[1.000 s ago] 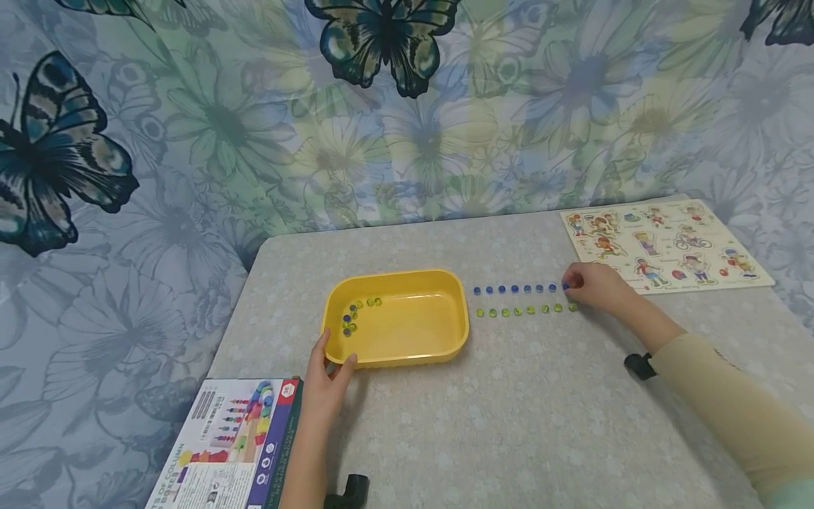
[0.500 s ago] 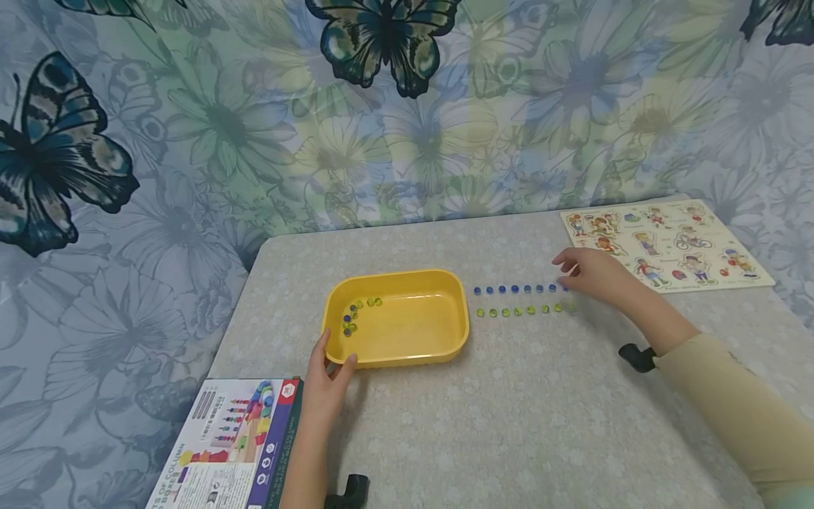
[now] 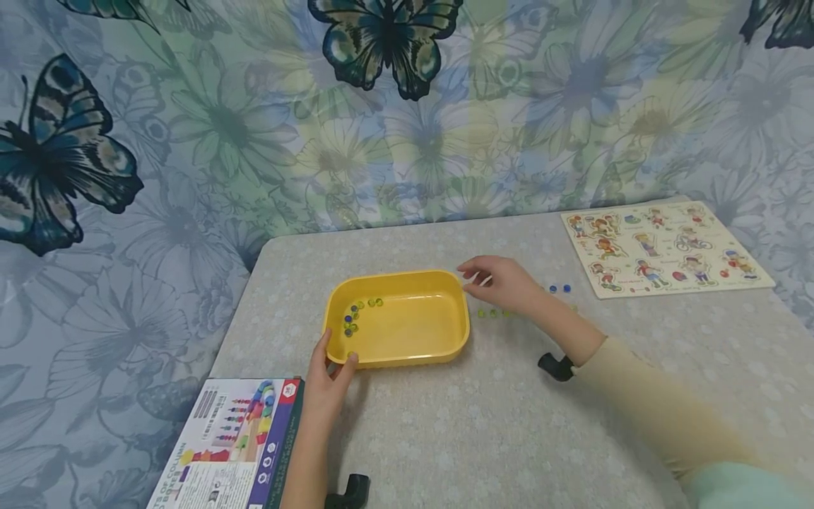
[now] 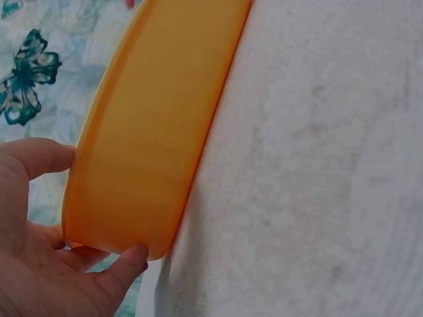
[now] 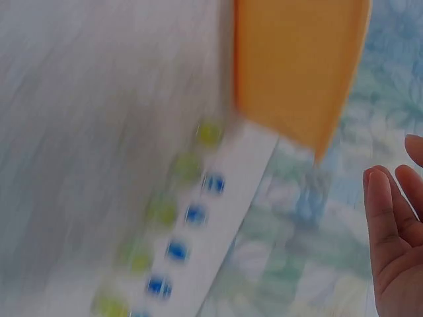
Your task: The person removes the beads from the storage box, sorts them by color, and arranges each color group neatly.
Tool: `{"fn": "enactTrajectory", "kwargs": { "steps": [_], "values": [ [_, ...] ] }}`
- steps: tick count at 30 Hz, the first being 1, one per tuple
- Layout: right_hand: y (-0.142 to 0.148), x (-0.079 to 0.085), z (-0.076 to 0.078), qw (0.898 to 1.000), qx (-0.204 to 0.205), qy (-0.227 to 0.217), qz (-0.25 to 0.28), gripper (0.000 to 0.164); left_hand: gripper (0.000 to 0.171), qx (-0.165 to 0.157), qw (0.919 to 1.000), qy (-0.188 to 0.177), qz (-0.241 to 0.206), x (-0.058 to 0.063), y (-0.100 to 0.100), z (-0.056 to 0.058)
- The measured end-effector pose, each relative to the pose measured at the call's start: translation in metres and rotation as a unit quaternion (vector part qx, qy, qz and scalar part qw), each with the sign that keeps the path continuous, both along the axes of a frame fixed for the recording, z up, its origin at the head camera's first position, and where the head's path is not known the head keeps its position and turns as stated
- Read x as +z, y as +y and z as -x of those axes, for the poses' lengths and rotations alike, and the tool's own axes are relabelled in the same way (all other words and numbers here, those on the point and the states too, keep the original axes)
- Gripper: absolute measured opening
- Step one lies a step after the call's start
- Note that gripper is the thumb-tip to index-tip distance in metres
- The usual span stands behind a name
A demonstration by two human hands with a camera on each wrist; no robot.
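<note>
A yellow plastic tray [image 3: 413,322] rests on the table, with several small blue and green beads [image 3: 348,319] at its left end. My left hand [image 3: 327,385] holds its front left corner, thumb and fingers about the rim and wall, as the left wrist view confirms. Over the tray's right rim hovers my right hand [image 3: 505,284], fingers loosely extended and no object visible in them. Beneath that hand run two lines of beads: blue beads [image 5: 177,251] behind and green beads [image 5: 162,210] in front. In the head view the hand and forearm hide much of both rows.
At the back right lies a cream picture board [image 3: 661,247] with cartoon children. A boxed toy set [image 3: 222,445] sits at the front left of the table [image 3: 458,438]. Behind the table hangs a butterfly-and-flower cloth [image 3: 432,155].
My right hand has left the right end of the blue row, where it was touching the last bead, and moved left to the tray's rim. The left hand keeps its hold.
</note>
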State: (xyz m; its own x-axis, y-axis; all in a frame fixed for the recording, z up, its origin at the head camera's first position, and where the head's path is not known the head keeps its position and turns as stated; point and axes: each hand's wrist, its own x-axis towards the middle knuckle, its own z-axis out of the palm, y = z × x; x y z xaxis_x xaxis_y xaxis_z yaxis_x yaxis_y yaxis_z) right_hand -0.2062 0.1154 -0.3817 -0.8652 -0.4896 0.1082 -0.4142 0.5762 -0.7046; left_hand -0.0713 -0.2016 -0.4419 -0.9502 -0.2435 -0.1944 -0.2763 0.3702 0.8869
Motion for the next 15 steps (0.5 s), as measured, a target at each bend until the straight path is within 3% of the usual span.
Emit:
{"fn": "enactTrajectory", "kwargs": {
  "steps": [7, 15],
  "values": [
    [-0.072, -0.019, 0.002, 0.999, 0.034, -0.035, -0.012, 0.037, 0.072, -0.001, 1.0, -0.004, 0.005, -0.003, 0.0, 0.001],
    [-0.129, -0.036, 0.01, 0.997, 0.023, -0.062, -0.05, 0.036, 0.073, 0.008, 0.9998, -0.013, 0.008, 0.001, 0.0, 0.002]
  ]
}}
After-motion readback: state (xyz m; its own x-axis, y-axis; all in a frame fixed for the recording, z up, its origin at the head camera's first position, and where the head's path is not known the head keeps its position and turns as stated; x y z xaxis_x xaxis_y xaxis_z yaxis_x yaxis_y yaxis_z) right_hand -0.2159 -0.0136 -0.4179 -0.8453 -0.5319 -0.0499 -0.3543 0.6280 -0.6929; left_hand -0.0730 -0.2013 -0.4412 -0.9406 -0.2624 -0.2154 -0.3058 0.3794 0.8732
